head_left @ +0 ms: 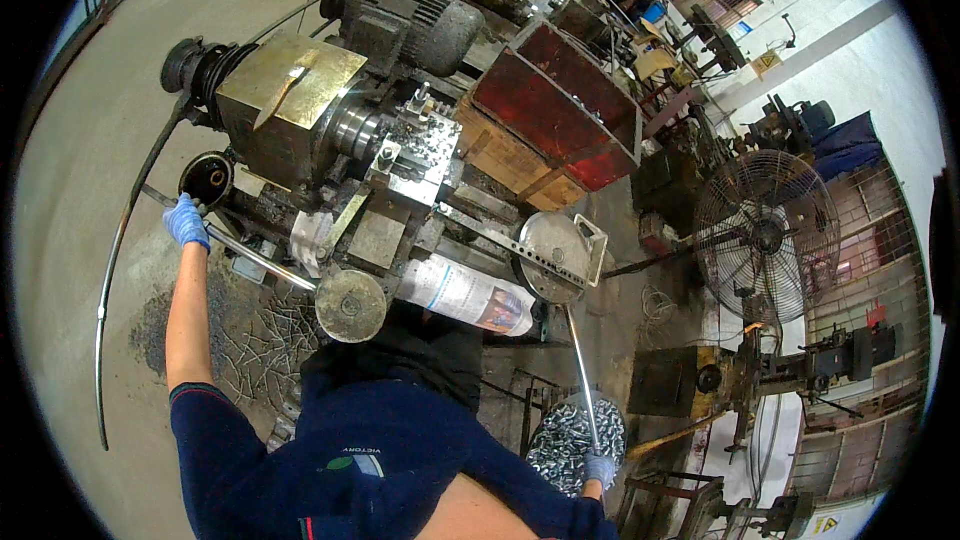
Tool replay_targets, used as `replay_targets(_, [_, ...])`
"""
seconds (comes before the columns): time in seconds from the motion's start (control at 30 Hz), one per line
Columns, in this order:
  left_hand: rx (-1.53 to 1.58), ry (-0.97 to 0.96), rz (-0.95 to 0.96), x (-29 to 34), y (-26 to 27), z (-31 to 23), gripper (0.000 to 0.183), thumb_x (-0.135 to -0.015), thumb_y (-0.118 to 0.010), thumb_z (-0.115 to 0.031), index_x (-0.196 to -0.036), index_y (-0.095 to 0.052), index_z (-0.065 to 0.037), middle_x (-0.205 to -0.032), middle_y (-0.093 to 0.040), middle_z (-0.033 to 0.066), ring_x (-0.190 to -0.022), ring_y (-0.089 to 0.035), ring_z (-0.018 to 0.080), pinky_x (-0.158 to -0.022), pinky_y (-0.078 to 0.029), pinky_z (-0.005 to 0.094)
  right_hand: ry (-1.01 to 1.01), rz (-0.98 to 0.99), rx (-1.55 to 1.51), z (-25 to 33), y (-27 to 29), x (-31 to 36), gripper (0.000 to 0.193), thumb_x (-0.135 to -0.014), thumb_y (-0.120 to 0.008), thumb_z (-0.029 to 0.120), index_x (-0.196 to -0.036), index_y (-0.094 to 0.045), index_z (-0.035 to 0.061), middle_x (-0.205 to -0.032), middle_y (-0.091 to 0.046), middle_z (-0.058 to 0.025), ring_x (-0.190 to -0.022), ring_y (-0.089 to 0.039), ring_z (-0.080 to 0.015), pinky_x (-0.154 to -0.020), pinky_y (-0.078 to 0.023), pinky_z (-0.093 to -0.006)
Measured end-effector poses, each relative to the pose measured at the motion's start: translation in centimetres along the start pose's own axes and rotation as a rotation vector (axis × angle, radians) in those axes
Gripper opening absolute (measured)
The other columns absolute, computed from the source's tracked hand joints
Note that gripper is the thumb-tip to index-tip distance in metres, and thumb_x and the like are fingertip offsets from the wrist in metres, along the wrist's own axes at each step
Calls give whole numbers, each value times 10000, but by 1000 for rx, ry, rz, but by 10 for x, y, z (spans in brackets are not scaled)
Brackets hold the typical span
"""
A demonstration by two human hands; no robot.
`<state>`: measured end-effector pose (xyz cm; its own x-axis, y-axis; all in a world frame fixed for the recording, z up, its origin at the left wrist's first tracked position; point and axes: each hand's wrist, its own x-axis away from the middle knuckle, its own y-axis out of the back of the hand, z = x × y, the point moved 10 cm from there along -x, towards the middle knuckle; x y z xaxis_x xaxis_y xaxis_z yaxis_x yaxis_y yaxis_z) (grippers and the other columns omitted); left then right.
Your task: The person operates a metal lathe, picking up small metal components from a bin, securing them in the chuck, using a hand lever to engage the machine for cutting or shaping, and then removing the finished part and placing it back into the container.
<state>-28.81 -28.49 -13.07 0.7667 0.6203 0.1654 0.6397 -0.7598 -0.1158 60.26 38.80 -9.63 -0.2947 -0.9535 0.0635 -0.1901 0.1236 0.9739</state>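
Left hand (187,221) gripping bar (262,260), straight, silvery, shiny

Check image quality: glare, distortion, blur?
Head view: bright glare on the brass-coloured cover and shiny chuck; head view: fisheye bends edges near the black rim; head view: left hand and right hand show no obvious motion blur.

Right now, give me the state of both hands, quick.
Left hand: closed on a metal bar.
Right hand: closed on a long metal rod.

Navy short-sleeved shirt (405,430), blue-gloved hands (186,223)
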Motion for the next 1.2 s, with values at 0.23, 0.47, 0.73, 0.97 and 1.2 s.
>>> replay_targets(0.23, [48,-14,23,-19,3,15,205,-839,-580,-122,-875,-486,57,-666,-593,130,-478,-560,179,-411,-463,287,-30,10,-31,-5,-2,0,454,-640,-679,360,-929,-655,10,-980,-632,-221,-946,-611,-349,-816,-488,-402])
replay_targets(0.47, [16,-10,1,1,5,-2,200,-839,-584,-122,-880,-507,59,-686,-609,132,-497,-577,175,-433,-489,277,-63,20,-58,1,11,13,473,-644,-673,362,-931,-650,-13,-988,-623,-241,-947,-604,-365,-819,-484,-408])
replay_targets(0.73, [26,1,0,0,-2,0,179,-833,-589,-110,-856,-526,56,-685,-607,127,-511,-588,180,-449,-507,279,109,-10,-81,44,16,16,482,-636,-658,404,-911,-639,10,-896,-647,-214,-861,-626,-354,-788,-488,-412])
replay_targets(0.97, [49,0,23,-18,4,10,154,-827,-580,-101,-830,-521,42,-644,-572,116,-454,-544,179,-404,-467,278,507,-32,-31,236,83,51,365,-711,-573,475,-896,-696,185,-933,-667,-97,-949,-597,-309,-905,-377,-473])
replay_targets(1.2, [6,-11,25,-5,17,7,142,-833,-558,-106,-830,-522,32,-610,-583,116,-422,-540,178,-389,-453,284,492,-143,146,297,125,-41,411,-736,-565,426,-968,-678,106,-1055,-632,-133,-1060,-546,-315,-946,-348,-482])
